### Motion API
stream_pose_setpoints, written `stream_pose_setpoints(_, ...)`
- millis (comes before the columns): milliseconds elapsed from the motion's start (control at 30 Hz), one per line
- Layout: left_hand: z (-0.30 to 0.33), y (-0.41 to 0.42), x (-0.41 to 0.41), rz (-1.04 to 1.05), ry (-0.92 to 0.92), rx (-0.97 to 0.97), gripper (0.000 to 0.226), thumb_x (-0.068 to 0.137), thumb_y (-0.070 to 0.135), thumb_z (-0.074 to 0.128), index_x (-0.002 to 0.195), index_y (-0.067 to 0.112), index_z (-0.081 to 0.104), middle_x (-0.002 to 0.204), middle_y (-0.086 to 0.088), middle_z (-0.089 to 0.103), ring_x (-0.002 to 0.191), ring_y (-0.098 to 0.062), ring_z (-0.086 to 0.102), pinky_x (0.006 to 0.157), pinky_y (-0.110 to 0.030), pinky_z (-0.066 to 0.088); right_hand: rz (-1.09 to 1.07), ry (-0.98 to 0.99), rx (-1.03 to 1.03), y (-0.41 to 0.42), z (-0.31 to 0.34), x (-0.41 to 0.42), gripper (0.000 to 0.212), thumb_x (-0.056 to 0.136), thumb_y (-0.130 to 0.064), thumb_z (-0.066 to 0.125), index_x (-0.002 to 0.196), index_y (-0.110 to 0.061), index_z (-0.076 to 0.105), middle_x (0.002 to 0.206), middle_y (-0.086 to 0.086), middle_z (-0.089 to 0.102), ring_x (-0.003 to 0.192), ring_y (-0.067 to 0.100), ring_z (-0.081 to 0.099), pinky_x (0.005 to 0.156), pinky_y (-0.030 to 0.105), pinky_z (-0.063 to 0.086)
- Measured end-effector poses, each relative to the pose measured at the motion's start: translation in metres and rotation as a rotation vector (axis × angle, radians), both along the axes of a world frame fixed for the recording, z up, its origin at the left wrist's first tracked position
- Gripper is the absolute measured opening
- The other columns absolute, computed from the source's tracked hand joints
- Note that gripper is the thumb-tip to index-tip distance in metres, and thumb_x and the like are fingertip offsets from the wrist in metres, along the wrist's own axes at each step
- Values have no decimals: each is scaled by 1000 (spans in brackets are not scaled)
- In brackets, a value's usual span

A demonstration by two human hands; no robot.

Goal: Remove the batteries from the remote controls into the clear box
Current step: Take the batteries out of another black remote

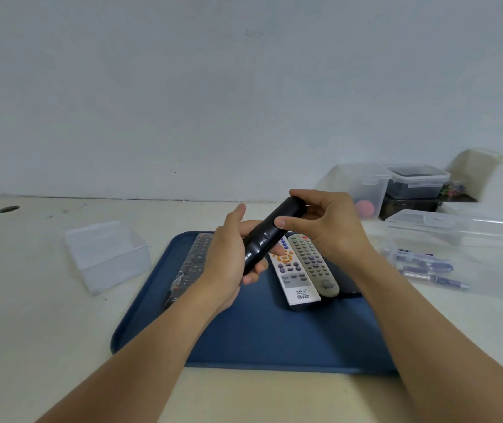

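Note:
A slim black remote (pixel 270 233) is held tilted above the blue tray (pixel 262 337). My left hand (pixel 228 257) grips its lower end, fingers curled round it. My right hand (pixel 326 224) pinches its upper end between thumb and fingers. On the tray lie a white remote (pixel 294 280), a grey remote (pixel 314 264) beside it, and a dark remote in a clear sleeve (pixel 190 267) at the left. A clear box (pixel 469 254) at the right holds several batteries (pixel 427 268). Another clear box (pixel 108 254) stands empty at the left.
More clear containers (pixel 372 184) and a lidded dark-filled box (pixel 416 181) are stacked at the back right by the wall. A red ball (pixel 365 207) shows inside one. A cable hole (pixel 8 209) sits at the table's far left.

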State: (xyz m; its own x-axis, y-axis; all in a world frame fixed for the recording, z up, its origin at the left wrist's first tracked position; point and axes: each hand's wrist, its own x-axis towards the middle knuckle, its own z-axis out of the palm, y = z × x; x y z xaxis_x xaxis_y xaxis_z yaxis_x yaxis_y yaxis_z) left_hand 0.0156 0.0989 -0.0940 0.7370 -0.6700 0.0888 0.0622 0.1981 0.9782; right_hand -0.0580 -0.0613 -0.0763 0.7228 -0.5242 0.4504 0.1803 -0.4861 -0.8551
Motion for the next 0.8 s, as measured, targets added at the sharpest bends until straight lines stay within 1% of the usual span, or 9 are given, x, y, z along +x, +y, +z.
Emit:
stream_pose_setpoints(133, 8, 2, 10, 51, -68, 1, 44, 97, 40, 46, 103, 6, 73, 84, -25, 74, 39, -17, 43, 34, -18, 25, 189, -97, 273, 14, 1, 2, 30, 91, -15, 72, 121, -15, 68, 84, -2, 73, 72, 13, 69, 77, 27, 56)
stream_pose_setpoints(200, 15, 7, 20, 137, -212, 37, 49, 90, 47, 49, 91, 6, 76, 75, -21, 73, 39, -20, 47, 35, -22, 31, 267, -175, 330, 20, 7, -1, 16, 95, -12, 65, 111, -10, 68, 75, 4, 71, 71, 17, 69, 77, 31, 56)
stream_pose_setpoints(300, 17, 26, 44, 490, -620, 253, 56, 86, 61, 42, 76, 19, 78, 67, 6, 73, 61, -9, 65, 60, -25, 48, 164, -243, 45, 26, 17, -8, 10, 88, -8, 71, 96, -14, 68, 83, 1, 75, 79, 15, 73, 73, 24, 58)
stream_pose_setpoints(367, 14, 43, 58, 596, -804, 467, 38, 81, 56, 48, 78, 27, 73, 75, 16, 70, 77, -10, 67, 72, -29, 47, 106, -141, -258, 34, 17, -12, 16, 83, -5, 72, 86, -18, 65, 81, -10, 71, 78, 7, 70, 70, 22, 57)
stream_pose_setpoints(433, 11, 51, 59, 482, -851, 736, 25, 69, 51, 54, 77, 32, 67, 81, 16, 67, 82, -12, 64, 72, -30, 46, 115, 42, -456, 45, 12, -13, 18, 80, -3, 70, 82, -19, 64, 80, -10, 70, 76, 9, 67, 71, 32, 59)
stream_pose_setpoints(533, 1, 45, 46, 253, -931, 989, 35, 62, 56, 56, 90, 35, 63, 92, 14, 65, 85, -14, 61, 68, -30, 44, 117, 245, -627, 51, 8, -11, 14, 76, -6, 68, 83, -18, 65, 83, -4, 67, 77, 16, 61, 71, 40, 55)
stream_pose_setpoints(633, -3, 40, 38, 237, -1095, 1094, 51, 65, 66, 64, 103, 32, 59, 98, 11, 63, 85, -14, 57, 67, -31, 43, 213, 407, -824, 58, 3, -8, 19, 68, -14, 71, 82, -21, 60, 88, -7, 59, 80, 15, 54, 66, 32, 47)
stream_pose_setpoints(700, -3, 41, 37, 228, -1109, 1105, 57, 62, 67, 69, 105, 31, 58, 97, 12, 62, 85, -13, 59, 67, -31, 46, 261, 479, -926, 63, -4, -6, 26, 66, -23, 74, 81, -24, 54, 89, -10, 53, 77, 10, 51, 55, 20, 32)
stream_pose_setpoints(800, -3, 41, 35, 221, -1111, 1113, 55, 63, 58, 72, 107, 29, 59, 98, 10, 64, 83, -13, 59, 65, -29, 47, 292, 513, -924, 62, -9, -5, 34, 64, -34, 79, 82, -27, 51, 87, -12, 49, 75, 4, 48, 54, 18, 27)
